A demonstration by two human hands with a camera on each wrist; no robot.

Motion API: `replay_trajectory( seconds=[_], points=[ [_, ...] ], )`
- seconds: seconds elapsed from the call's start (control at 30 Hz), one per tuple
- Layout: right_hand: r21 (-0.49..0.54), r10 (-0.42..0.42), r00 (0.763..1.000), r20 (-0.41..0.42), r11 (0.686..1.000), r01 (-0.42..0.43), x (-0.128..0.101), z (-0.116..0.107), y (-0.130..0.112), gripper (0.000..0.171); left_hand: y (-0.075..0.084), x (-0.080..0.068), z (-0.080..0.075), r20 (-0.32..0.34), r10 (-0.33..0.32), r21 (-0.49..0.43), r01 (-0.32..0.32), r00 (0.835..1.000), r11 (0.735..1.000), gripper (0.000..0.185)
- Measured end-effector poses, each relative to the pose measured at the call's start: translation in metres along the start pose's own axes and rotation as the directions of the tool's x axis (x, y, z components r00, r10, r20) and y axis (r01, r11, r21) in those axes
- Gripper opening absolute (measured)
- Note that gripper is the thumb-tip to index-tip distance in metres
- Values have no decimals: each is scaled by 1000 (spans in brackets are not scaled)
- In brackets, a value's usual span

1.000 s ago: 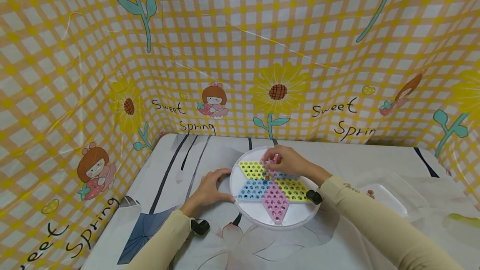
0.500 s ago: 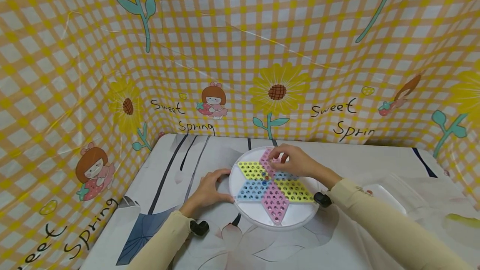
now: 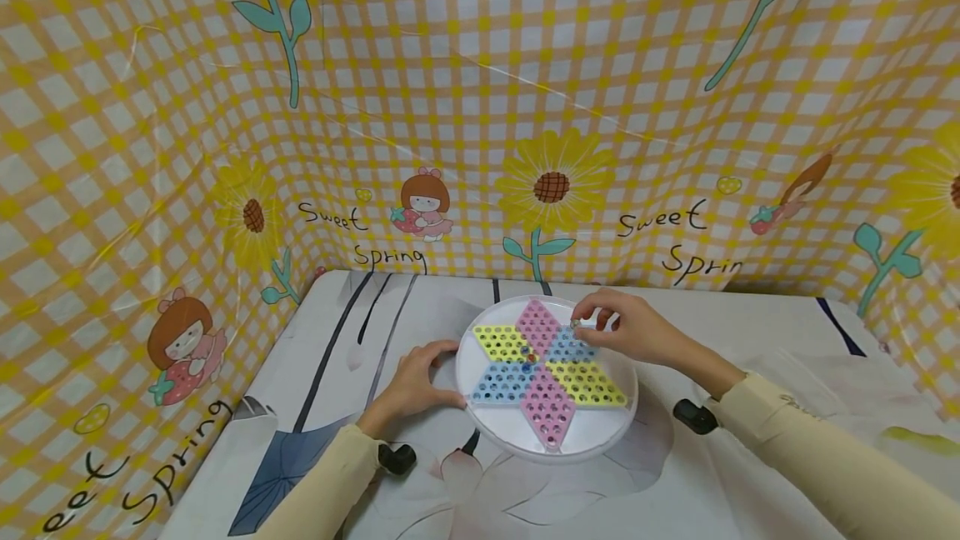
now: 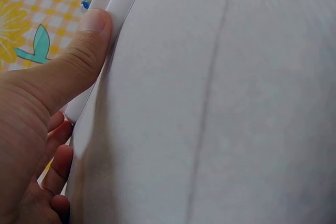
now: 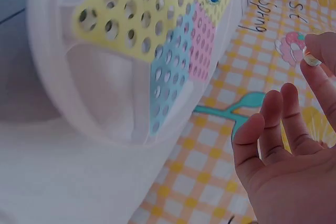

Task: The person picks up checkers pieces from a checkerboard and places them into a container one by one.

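A round white Chinese checkers board (image 3: 491, 423) lies on the table, its six-pointed star in pink, yellow and blue. Near its middle sit a blue marble (image 3: 526, 351), a red marble (image 3: 531, 359) and another blue marble (image 3: 527, 368). My left hand (image 3: 414, 379) grips the board's left rim, with the thumb along the edge in the left wrist view and the other fingers curved beside it. Thumb and index finger of my right hand (image 3: 626, 327) pinch a pale marble with an orange streak (image 5: 312, 57). In the head view this hand overlaps the far-right blue point.
A floral cloth (image 3: 420, 307) covers the table. Checkered sheeting (image 3: 480, 90) stands up behind it and along the left side. My right sleeve (image 3: 817, 440) crosses the right part of the table.
My right hand has moved right from the far pink point to the far-right blue point with the marble, uncovering the pink one. The left hand keeps its place on the rim.
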State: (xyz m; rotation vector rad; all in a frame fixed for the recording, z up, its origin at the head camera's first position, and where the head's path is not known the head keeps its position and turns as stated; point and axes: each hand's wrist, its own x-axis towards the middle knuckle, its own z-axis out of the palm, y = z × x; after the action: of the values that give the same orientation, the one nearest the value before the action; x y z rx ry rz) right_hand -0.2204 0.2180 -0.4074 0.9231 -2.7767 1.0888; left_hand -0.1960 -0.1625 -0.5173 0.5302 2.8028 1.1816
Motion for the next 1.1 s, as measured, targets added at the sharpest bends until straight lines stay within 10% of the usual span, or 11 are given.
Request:
replay_trajectory(
  seconds=[1.1],
  points=[
    [-120, 65, 969, -239, 988, -96, -118, -74, 49, 21, 9, -3, -4, -5, -9, -13, 9, 1000, 1000, 90]
  ],
)
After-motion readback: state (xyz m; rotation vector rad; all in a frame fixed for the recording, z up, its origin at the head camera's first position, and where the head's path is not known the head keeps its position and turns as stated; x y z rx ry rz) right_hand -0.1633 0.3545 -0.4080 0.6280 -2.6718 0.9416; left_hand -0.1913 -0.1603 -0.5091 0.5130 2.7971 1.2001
